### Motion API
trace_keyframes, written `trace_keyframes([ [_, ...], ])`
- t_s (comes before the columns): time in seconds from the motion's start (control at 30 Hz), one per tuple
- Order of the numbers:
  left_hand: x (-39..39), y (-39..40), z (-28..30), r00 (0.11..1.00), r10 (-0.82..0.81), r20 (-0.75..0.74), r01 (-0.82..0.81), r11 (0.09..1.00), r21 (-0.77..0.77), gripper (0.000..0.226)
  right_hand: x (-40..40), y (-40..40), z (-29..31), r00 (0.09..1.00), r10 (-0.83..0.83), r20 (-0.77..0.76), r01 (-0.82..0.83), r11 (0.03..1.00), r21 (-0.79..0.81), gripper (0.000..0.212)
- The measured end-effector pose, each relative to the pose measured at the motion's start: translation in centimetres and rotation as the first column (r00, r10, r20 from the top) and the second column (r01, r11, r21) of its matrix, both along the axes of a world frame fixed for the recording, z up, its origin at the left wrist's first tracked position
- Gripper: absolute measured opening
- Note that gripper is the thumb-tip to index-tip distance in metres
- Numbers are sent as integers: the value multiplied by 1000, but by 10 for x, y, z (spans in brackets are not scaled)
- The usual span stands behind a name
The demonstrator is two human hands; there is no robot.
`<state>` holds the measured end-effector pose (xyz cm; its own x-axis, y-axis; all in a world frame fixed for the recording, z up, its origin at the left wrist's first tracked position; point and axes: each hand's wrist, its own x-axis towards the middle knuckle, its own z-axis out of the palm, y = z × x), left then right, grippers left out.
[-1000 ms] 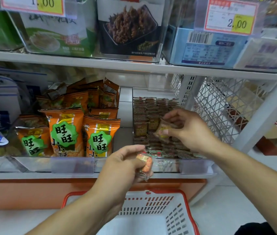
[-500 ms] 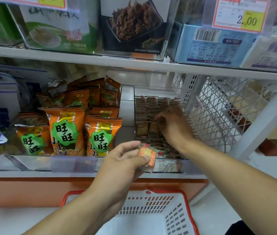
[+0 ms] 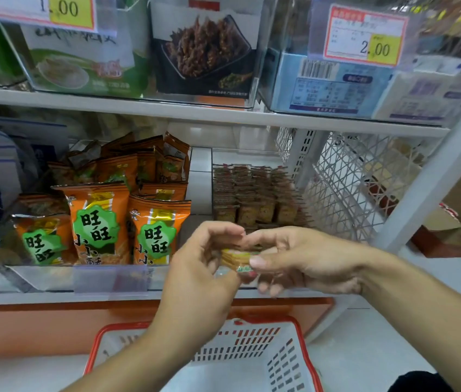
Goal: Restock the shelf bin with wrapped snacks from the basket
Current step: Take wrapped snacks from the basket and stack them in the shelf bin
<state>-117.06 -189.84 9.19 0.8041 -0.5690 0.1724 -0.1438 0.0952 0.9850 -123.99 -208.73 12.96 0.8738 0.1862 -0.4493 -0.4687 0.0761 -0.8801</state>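
Snack (image 3: 239,260) between both hands' fingertips.

The right hand (image 3: 302,258) left the bin (image 3: 254,193) and now pinches the left hand's (image 3: 203,267) snack (image 3: 237,260).

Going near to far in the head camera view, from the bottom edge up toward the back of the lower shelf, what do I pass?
Red and white basket → wrapped snack held between left hand and right hand → rows of small snacks in the clear shelf bin.
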Motion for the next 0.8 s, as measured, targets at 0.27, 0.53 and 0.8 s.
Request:
trace_keyframes([
  [0.27,4,-6,-9,996,93,-3,-93,994,65,37,-8,3,-7,962,-191,196,216,969,-118,26],
  [0.53,-6,-12,-10,993,-6,118,-16,984,179,35,-3,-12,-11,949,-302,87,301,953,25,45],
  [0.8,-1,-38,-10,792,-232,565,-88,872,482,60,18,-60,-18,837,-243,490,546,337,-767,25],
])
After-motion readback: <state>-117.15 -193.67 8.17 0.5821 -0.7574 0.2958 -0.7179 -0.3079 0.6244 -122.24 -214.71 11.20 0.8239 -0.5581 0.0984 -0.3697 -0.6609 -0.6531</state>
